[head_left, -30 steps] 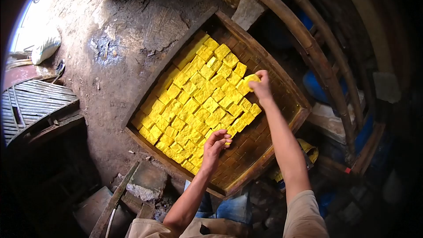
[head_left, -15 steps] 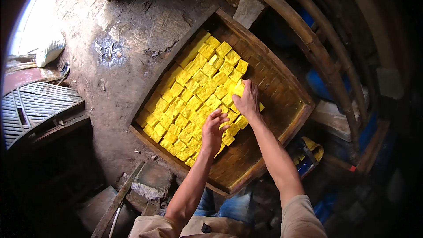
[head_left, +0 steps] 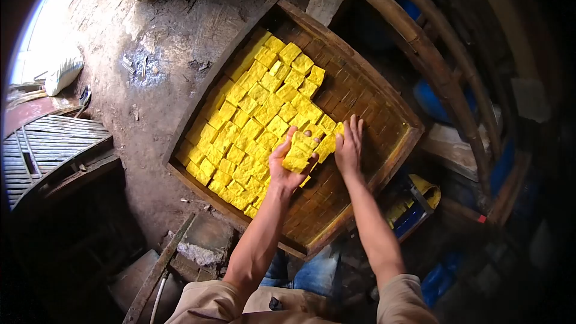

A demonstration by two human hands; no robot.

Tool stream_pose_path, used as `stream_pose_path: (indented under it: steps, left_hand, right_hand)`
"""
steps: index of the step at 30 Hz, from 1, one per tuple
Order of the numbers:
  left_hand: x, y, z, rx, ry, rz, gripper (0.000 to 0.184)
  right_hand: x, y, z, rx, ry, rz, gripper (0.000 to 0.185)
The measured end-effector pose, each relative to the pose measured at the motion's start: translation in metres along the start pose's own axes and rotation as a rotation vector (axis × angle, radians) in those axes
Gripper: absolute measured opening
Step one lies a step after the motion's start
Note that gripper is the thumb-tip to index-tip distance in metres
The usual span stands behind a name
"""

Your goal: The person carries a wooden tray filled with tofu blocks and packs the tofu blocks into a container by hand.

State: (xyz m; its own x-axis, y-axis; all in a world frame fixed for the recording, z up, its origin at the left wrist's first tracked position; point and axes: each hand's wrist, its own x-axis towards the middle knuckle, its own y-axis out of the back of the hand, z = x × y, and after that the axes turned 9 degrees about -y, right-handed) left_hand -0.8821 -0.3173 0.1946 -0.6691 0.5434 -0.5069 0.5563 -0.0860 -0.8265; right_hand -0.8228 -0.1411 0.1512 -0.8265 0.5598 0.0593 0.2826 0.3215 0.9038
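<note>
Many yellow blocks (head_left: 240, 120) lie in close rows over the left part of a wooden tray (head_left: 384, 174) with a woven bottom. My left hand (head_left: 286, 165) is palm up above the lower right edge of the rows, its fingers curled round a few yellow blocks (head_left: 298, 151). Just to its right, my right hand (head_left: 348, 147) is at the edge of the rows with its fingers stretched out. Its thumb side is beside a yellow block (head_left: 327, 144); whether it touches that block is hard to tell.
Curved bamboo poles (head_left: 432, 60) and a blue container (head_left: 429, 101) stand at the right. A slatted bamboo rack (head_left: 57, 147) is at the left. Stone blocks (head_left: 207, 240) and a wooden bar (head_left: 159, 270) lie below the tray. Near its lower right side is a yellow-stained container (head_left: 426, 191).
The left hand, empty before, now holds yellow blocks. My right hand has let go of its block and moved down along the rows' edge. More of the woven bottom shows at the upper right.
</note>
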Motion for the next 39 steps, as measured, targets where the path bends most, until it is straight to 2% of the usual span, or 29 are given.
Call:
stream_pose_path:
  steps: [2, 5, 6, 8, 9, 12, 13, 16, 17, 20, 21, 22, 24, 27, 30, 34, 35, 39]
  left_hand:
    - [-0.016, -0.007, 0.006, 0.059, -0.063, 0.07, 0.037]
    - [-0.038, 0.006, 0.019, 0.053, -0.069, 0.067, 0.044]
    - [-0.042, 0.008, 0.018, 0.052, -0.087, 0.071, 0.044]
    - [-0.054, 0.012, 0.02, 0.051, -0.132, 0.081, 0.044]
    - [-0.059, 0.011, 0.018, 0.003, -0.143, 0.085, 0.046]
    - [-0.065, 0.01, 0.011, -0.003, -0.176, 0.15, 0.05]
    - [-0.066, 0.009, 0.011, 0.033, -0.162, 0.107, 0.054]
    - [-0.071, 0.003, 0.013, 0.071, -0.15, 0.088, 0.058]
    - [-0.072, 0.007, 0.015, 0.111, -0.16, 0.074, 0.059]
    - [-0.075, 0.016, 0.025, 0.043, -0.123, 0.022, 0.059]
    - [-0.076, 0.018, 0.026, 0.09, -0.154, 0.064, 0.06]
    - [-0.077, 0.018, 0.028, 0.09, -0.166, 0.068, 0.059]
    - [-0.078, 0.018, 0.031, 0.089, -0.184, 0.078, 0.059]
    - [-0.079, 0.015, 0.031, 0.096, -0.174, 0.066, 0.059]
    - [-0.079, 0.012, 0.038, 0.114, -0.173, 0.059, 0.06]
    - [-0.083, 0.01, 0.039, 0.108, -0.204, 0.118, 0.06]
    - [-0.083, 0.011, 0.04, 0.101, -0.198, 0.097, 0.061]
    - [-0.086, 0.015, 0.044, 0.119, -0.187, 0.066, 0.063]
  right_hand:
    - [-0.009, -0.002, -0.007, 0.164, -0.015, 0.043, 0.03]
    - [0.007, 0.021, -0.011, 0.272, -0.211, -0.219, 0.025]
    - [0.015, 0.022, -0.011, 0.365, -0.23, -0.172, 0.027]
    - [0.029, 0.02, -0.015, 0.733, -0.369, -0.286, 0.031]
    - [0.034, 0.015, -0.018, 0.774, -0.468, -0.427, 0.038]
    - [0.037, 0.004, -0.031, 0.176, -0.122, -0.225, 0.036]
    - [0.035, 0.003, -0.035, 0.064, -0.097, -0.213, 0.038]
    - [0.015, 0.002, -0.048, -0.006, 0.057, -0.143, 0.034]
    - [0.012, 0.003, -0.05, 0.092, 0.034, -0.137, 0.032]
    - [0.02, 0.012, -0.047, 0.324, -0.22, -0.359, 0.031]
    - [0.028, 0.014, -0.048, 0.476, -0.262, -0.357, 0.032]
    - [0.037, 0.011, -0.05, 0.578, -0.224, -0.329, 0.035]
    - [0.053, 0.012, -0.062, 0.602, -0.256, -0.423, 0.045]
    - [0.066, -0.012, -0.072, 0.147, -0.202, -0.523, 0.055]
    - [0.051, -0.017, -0.088, -0.247, 0.028, -0.188, 0.051]
    - [0.031, -0.029, -0.091, 0.083, 0.0, -0.332, 0.048]
    - [0.036, -0.019, -0.098, 0.092, -0.148, -0.389, 0.046]
    - [0.075, -0.011, -0.059, 0.736, -0.516, -0.61, 0.047]
